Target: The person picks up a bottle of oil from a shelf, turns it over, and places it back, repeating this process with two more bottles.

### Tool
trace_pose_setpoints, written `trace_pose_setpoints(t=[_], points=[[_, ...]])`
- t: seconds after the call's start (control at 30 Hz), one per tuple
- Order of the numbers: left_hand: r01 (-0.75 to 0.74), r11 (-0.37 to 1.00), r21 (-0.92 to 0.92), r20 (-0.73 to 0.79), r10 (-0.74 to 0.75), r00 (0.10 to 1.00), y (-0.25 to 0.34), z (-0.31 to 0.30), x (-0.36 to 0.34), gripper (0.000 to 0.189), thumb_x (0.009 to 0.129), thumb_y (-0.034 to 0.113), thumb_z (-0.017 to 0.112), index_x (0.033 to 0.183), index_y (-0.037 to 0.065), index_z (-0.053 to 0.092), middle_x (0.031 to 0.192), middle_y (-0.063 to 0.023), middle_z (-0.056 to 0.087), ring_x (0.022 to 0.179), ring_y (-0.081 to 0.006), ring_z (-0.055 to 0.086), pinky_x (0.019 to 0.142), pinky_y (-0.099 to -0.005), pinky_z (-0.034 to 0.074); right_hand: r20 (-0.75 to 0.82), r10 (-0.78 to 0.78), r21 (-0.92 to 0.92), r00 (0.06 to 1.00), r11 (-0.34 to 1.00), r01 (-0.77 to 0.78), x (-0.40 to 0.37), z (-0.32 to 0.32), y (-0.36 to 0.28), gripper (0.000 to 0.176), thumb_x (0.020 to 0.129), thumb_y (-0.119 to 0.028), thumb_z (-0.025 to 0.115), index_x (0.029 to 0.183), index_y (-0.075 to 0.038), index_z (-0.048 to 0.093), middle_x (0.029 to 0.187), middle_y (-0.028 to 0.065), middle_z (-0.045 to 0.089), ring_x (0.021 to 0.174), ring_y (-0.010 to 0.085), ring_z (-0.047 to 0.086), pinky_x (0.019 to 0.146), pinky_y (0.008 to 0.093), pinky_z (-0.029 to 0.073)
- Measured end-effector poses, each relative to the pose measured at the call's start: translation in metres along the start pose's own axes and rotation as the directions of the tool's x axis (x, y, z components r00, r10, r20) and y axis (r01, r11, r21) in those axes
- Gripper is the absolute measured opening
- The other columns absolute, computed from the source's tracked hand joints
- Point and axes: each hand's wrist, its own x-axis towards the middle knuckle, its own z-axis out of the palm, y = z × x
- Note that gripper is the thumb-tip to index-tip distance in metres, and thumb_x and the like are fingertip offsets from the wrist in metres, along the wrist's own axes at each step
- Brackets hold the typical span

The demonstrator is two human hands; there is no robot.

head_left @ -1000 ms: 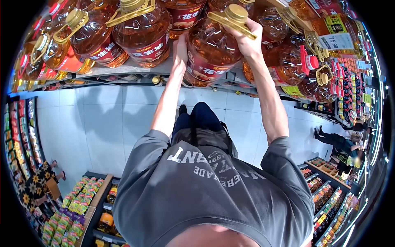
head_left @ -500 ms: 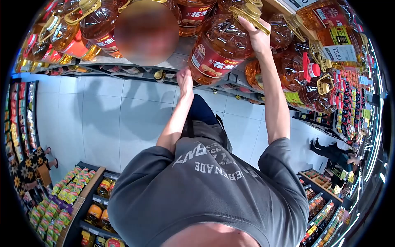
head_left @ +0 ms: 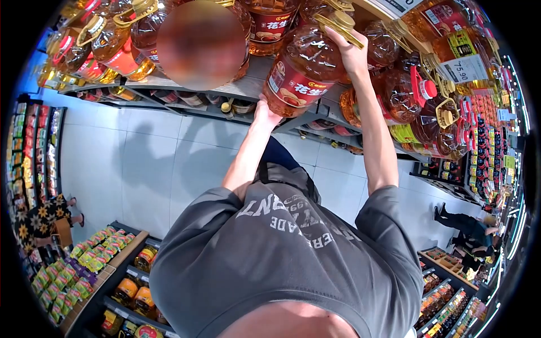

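Note:
A large clear bottle of amber cooking oil [head_left: 310, 53] with a red label stands tilted at the front edge of the shelf. My right hand [head_left: 354, 53] is closed around the gold handle [head_left: 340, 28] at its cap. Low on the bottle, my left hand [head_left: 267, 114] supports the bottom edge, its fingers partly hidden underneath. Another red-labelled oil bottle [head_left: 272, 28] stands just behind. To the right, a bottle with a red cap and handle [head_left: 422, 90] is near my right forearm.
More oil bottles [head_left: 118, 50] line the wooden shelf [head_left: 251, 87] on the left. A price tag [head_left: 465, 69] hangs at the right. Behind me are low display racks [head_left: 127, 248]. A person in a flowered garment [head_left: 42, 225] is at far left, another in dark clothes [head_left: 465, 225] at right.
My left hand has moved up and right, under the bottle's lower edge. My right hand keeps its hold on the handle. The view has shifted slightly.

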Motion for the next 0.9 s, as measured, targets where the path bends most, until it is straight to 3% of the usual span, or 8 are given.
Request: trace_pose_setpoints(t=[0.13, 0.2, 0.27, 0.3, 0.43, 0.5, 0.67, 0.9], points=[[-0.011, 0.999, -0.052, -0.034, 0.009, 0.999, 0.002, 0.016, -0.028, 0.059, 0.102, 0.047, 0.006, 0.149, 0.017, 0.026, 0.154, -0.0108, 0.028, 0.14, -0.0298, 0.031, 0.113, -0.0537, 0.028, 0.021, 0.076, -0.002, 0.997, 0.997, -0.076, 0.009, 0.006, -0.009, 0.047, 0.083, -0.038, 0.074, 0.109, 0.002, 0.069, 0.099, 0.0068, 0.07, 0.089, 0.0111, 0.061, 0.08, 0.0269, 0.048], [-0.005, 0.999, -0.053, -0.12, -0.001, 0.993, 0.003, 0.03, -0.042, 0.055, 0.102, 0.041, 0.012, 0.148, 0.016, 0.029, 0.153, -0.0108, 0.032, 0.14, -0.031, 0.032, 0.112, -0.0565, 0.028, 0.079, 0.041, 0.229, 0.996, 0.972, -0.058, 0.02, 0.019, -0.015, 0.04, 0.079, -0.017, 0.079, 0.112, 0.001, 0.064, 0.101, 0.0066, 0.069, 0.091, 0.0128, 0.062, 0.084, 0.0283, 0.049], [-0.037, 0.998, -0.047, -0.03, 0.035, 0.999, 0.0, 0.008, -0.031, 0.054, 0.101, 0.04, 0.013, 0.147, 0.016, 0.031, 0.152, -0.0107, 0.034, 0.139, -0.0311, 0.033, 0.111, -0.0567, 0.029, 0.02, 0.022, 0.211, 1.0, 0.977, -0.026, 0.027, 0.027, -0.018, 0.036, 0.081, -0.02, 0.077, 0.109, 0.0, 0.066, 0.105, 0.0078, 0.069, 0.096, 0.0159, 0.062, 0.084, 0.0302, 0.05], [-0.044, 0.999, -0.003, -0.122, 0.043, 0.992, 0.002, 0.035, -0.054, 0.053, 0.101, 0.04, 0.013, 0.146, 0.016, 0.031, 0.151, -0.0104, 0.036, 0.139, -0.0308, 0.034, 0.111, -0.0563, 0.03, 0.042, 0.016, 0.187, 0.999, 0.982, -0.024, 0.029, 0.026, -0.019, 0.038, 0.081, -0.021, 0.077, 0.11, 0.0, 0.066, 0.106, 0.0083, 0.068, 0.096, 0.0167, 0.062, 0.084, 0.031, 0.05], [0.008, 1.0, 0.025, -0.183, -0.004, 0.983, 0.005, 0.038, -0.059, 0.059, 0.099, 0.046, 0.014, 0.147, 0.016, 0.03, 0.152, -0.0106, 0.033, 0.14, -0.0307, 0.032, 0.112, -0.0553, 0.024, 0.076, 0.044, 0.162, 0.996, 0.985, -0.056, 0.034, 0.025, -0.024, 0.04, 0.081, -0.024, 0.077, 0.11, -0.001, 0.065, 0.106, 0.0081, 0.068, 0.096, 0.0179, 0.061, 0.085, 0.0319, 0.049], [-0.008, 1.0, 0.007, -0.134, 0.009, 0.991, 0.003, 0.034, -0.057, 0.06, 0.098, 0.046, 0.015, 0.148, 0.015, 0.029, 0.153, -0.0103, 0.032, 0.141, -0.0306, 0.03, 0.113, -0.0545, 0.023, 0.094, -0.056, 0.188, 0.994, 0.981, 0.038, 0.035, 0.027, -0.023, 0.04, 0.081, -0.024, 0.076, 0.111, -0.001, 0.064, 0.105, 0.0074, 0.068, 0.095, 0.0175, 0.061, 0.085, 0.0318, 0.049], [-0.038, 0.999, 0.009, 0.02, 0.038, 0.999, 0.004, 0.012, -0.036, 0.062, 0.098, 0.05, 0.017, 0.147, 0.015, 0.032, 0.153, -0.0088, 0.033, 0.139, -0.0286, 0.033, 0.112, -0.0512, 0.028, 0.09, 0.012, 0.231, 0.996, 0.972, -0.033, 0.031, 0.026, -0.019, 0.038, 0.082, -0.025, 0.076, 0.11, 0.0, 0.066, 0.103, 0.008, 0.069, 0.093, 0.0179, 0.063, 0.083, 0.0318, 0.05], [-0.094, 0.989, 0.113, -0.194, 0.114, 0.974, -0.003, 0.019, -0.026, 0.067, 0.095, 0.06, 0.015, 0.146, 0.021, 0.035, 0.152, -0.0034, 0.034, 0.138, -0.0277, 0.035, 0.11, -0.0513, 0.033, 0.05, 0.038, 0.1, 0.998, 0.994, -0.043, 0.028, 0.026, -0.032, 0.04, 0.083, -0.03, 0.074, 0.11, -0.001, 0.067, 0.103, 0.0083, 0.069, 0.093, 0.0179, 0.063, 0.082, 0.032, 0.05]])
